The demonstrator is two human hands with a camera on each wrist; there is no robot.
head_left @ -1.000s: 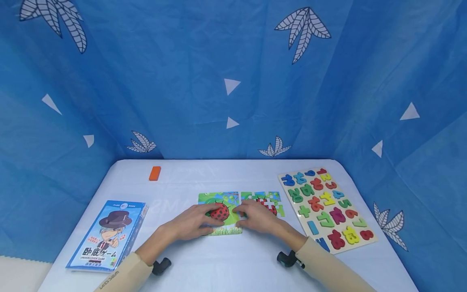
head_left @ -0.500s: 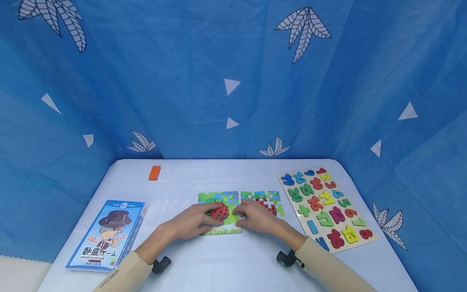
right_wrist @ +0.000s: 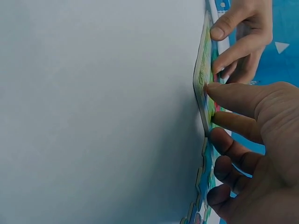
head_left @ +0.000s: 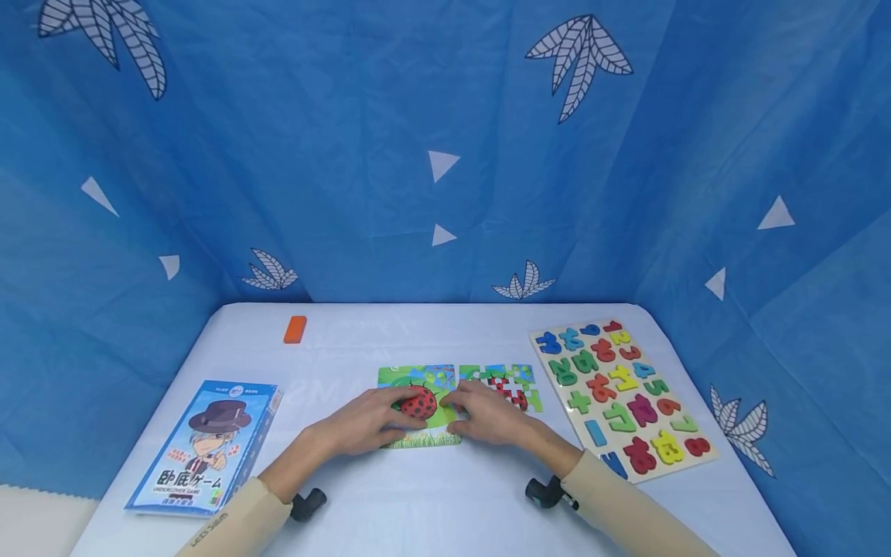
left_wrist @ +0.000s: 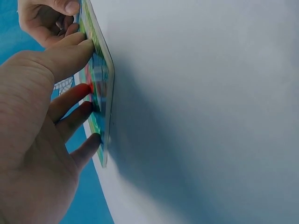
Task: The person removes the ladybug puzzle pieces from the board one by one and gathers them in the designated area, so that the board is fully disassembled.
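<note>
A square ladybug picture board (head_left: 420, 404) lies flat on the table, its whole image showing apart from where fingers cover it. My left hand (head_left: 358, 425) rests on its left part, fingertips touching the surface and thumb near the lower edge. At the board's right edge, the thumb and forefinger of my right hand (head_left: 493, 415) touch its top. The other right fingers bend loosely over jigsaw pieces (head_left: 523, 376) of the same ladybug design, which lie just right of the board with gaps between them. Part of these pieces is hidden under that hand.
A number puzzle board (head_left: 583, 402) with colourful digits lies at the right. On the left is a blue game box (head_left: 209, 449) with a cartoon figure. An orange block (head_left: 295, 329) sits near the back left edge. Blue cloth (head_left: 445, 116) hangs behind the table.
</note>
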